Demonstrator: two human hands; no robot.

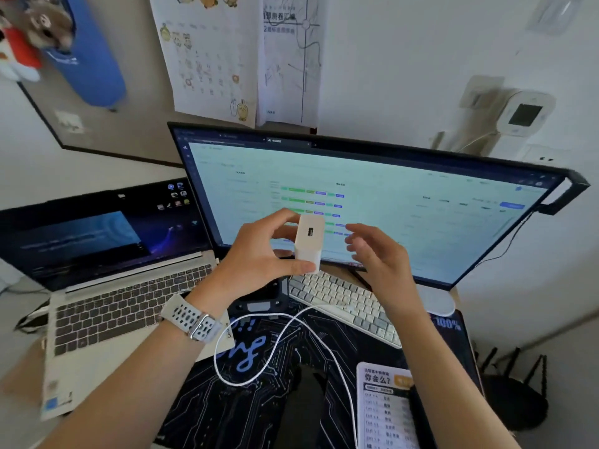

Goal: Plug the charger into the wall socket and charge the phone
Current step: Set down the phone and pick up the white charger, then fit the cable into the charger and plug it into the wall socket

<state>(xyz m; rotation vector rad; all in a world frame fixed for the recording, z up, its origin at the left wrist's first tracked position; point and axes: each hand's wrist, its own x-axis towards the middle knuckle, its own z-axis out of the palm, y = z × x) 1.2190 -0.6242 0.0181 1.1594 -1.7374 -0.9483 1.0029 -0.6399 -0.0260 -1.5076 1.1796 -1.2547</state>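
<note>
My left hand holds a white charger block up in front of the monitor, its USB port facing me. My right hand hovers just right of the block, fingers spread and empty, not touching it. A white cable loops across the dark desk mat below my arms. A white wall socket sits on the wall behind the monitor's right end. A dark flat object, possibly the phone, lies on the mat near the bottom; I cannot tell for sure.
A wide monitor fills the middle, with a white keyboard below it. An open laptop stands at left. A printed card lies at lower right. A white device is mounted on the right wall.
</note>
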